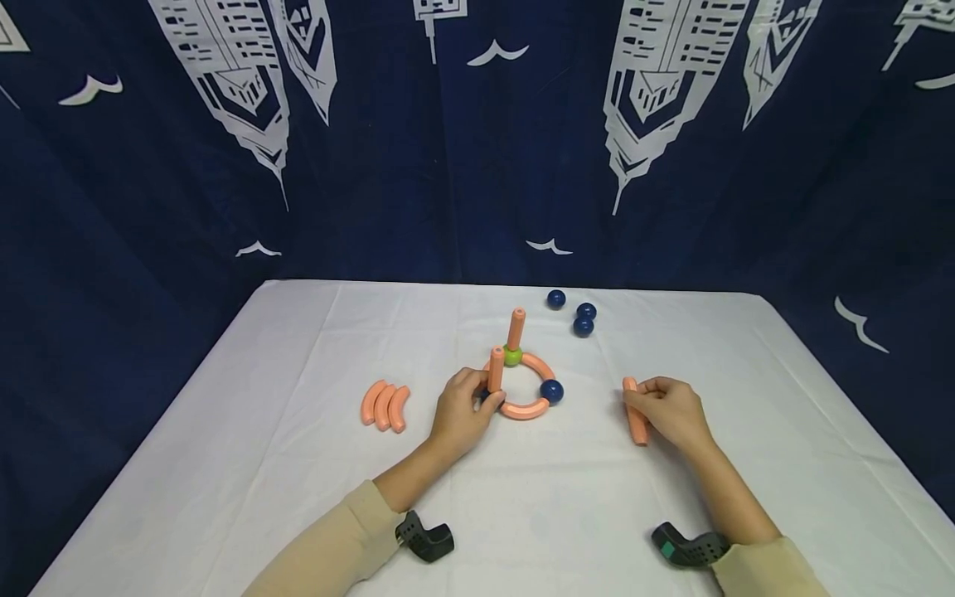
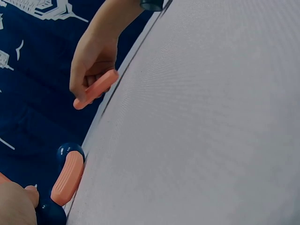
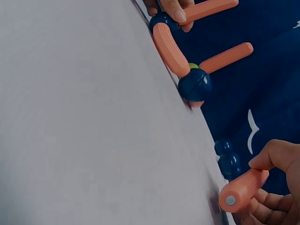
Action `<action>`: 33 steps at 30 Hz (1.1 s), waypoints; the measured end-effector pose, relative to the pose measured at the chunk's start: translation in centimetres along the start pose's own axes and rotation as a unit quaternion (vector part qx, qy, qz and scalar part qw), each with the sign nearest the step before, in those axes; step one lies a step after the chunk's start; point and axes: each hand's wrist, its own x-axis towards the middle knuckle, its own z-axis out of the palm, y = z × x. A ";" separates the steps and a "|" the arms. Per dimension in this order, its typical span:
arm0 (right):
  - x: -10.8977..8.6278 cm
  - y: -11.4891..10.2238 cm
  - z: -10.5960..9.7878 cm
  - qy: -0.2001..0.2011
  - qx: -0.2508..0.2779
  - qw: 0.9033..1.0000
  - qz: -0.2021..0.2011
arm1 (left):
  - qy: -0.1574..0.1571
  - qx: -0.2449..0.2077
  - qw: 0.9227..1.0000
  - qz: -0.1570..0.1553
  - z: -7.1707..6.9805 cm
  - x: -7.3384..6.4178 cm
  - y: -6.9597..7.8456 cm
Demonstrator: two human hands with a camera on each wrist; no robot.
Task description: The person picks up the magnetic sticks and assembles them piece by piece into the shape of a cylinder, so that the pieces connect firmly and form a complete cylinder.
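A ring of curved orange rods (image 1: pixel 525 410) joined by balls lies mid-table. A blue ball (image 1: pixel 551 391) sits at its right and a green ball (image 1: pixel 512 356) at its back. From the green ball rises a straight orange rod (image 1: pixel 516 330). My left hand (image 1: pixel 460 412) pinches the base of another upright orange magnetic rod (image 1: pixel 496 369), where it meets a blue ball (image 3: pixel 161 21) largely covered by the fingers. To the right of the ring, my right hand (image 1: pixel 675 412) holds a straight orange magnetic rod (image 3: pixel 239 193) between thumb and fingers; its end shows a silver disc.
Several curved orange rods (image 1: pixel 390 406) lie side by side left of the ring. Three loose blue balls (image 1: pixel 584 327) are near the back edge of the white-covered table (image 1: pixel 336 332). A dark blue patterned curtain (image 1: pixel 448 166) hangs behind.
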 end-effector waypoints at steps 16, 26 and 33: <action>1.7 -4.0 2.6 0.020 0.082 0.996 -0.031 | -0.002 -0.009 1.000 -0.002 0.0 -0.1 0.0; 2.0 -6.2 3.8 0.047 0.177 0.980 -0.077 | 0.001 -0.004 1.000 -0.001 0.0 0.1 0.0; 2.0 -6.8 4.5 0.058 0.218 0.968 -0.112 | -0.002 -0.003 1.000 -0.008 0.0 -0.1 -0.1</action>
